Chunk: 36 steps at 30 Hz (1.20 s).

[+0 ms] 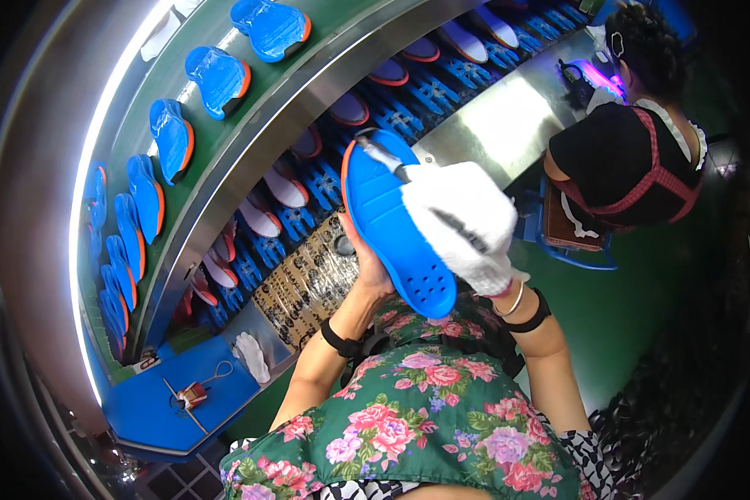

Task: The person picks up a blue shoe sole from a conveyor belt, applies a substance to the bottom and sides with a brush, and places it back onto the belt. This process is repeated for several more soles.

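A blue shoe sole with an orange edge on its left side is held up in front of me, its holed end pointing down toward my apron. My left hand, bare, grips it from the left edge, with most of the fingers hidden beneath. Over the sole's right side is my right hand, in a white glove and closed. From it sticks out a slim brush, whose tip reaches the sole's far rim. The glove hides the handle and the fingers' exact grip.
Several blue soles with orange edges lie on the green upper conveyor. Below it, shoe uppers sit among blue holders. A blue board bears a small red-wrapped object; a white glove lies beside it. Another person sits at right.
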Each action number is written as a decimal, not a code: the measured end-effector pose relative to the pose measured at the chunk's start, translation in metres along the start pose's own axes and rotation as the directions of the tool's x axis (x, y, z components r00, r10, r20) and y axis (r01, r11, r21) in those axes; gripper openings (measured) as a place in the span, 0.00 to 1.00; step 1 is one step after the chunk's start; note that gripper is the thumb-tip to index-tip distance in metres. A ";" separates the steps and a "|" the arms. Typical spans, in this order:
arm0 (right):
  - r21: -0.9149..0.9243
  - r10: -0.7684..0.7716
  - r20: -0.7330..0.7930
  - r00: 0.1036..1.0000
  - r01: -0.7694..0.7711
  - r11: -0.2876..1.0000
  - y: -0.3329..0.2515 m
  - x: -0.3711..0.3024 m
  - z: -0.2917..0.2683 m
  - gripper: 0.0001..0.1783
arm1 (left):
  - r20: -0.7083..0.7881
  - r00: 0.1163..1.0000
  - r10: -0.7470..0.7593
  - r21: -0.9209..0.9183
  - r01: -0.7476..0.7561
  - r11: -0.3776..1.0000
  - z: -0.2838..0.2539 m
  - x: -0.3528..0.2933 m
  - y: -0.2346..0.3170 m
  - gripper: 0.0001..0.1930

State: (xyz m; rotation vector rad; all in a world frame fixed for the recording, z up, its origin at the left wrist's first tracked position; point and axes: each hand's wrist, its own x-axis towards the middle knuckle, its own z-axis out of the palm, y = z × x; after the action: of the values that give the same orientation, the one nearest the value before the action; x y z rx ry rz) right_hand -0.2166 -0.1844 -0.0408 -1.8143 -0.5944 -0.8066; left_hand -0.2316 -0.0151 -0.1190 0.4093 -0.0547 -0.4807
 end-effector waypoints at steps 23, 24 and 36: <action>0.210 -0.068 0.222 0.973 0.020 0.977 0.023 -0.005 0.024 0.14 | 0.169 0.985 0.020 -0.357 0.043 0.933 -0.047 0.025 0.042 0.60; 0.288 -0.014 0.254 0.967 -0.062 0.956 0.022 -0.005 0.021 0.14 | -0.363 0.931 0.027 0.283 0.083 0.956 -0.040 0.025 0.049 0.61; 0.485 0.347 0.303 0.887 -0.457 0.745 0.034 -0.025 0.012 0.11 | -0.025 0.997 -0.074 0.189 0.078 0.979 -0.054 0.043 0.052 0.63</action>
State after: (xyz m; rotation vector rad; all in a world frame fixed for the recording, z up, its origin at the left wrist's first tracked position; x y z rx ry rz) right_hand -0.2056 -0.1859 -0.0838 -1.4090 -0.4631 -0.1268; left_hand -0.1626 0.0269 -0.1502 0.6046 -0.0680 -0.5491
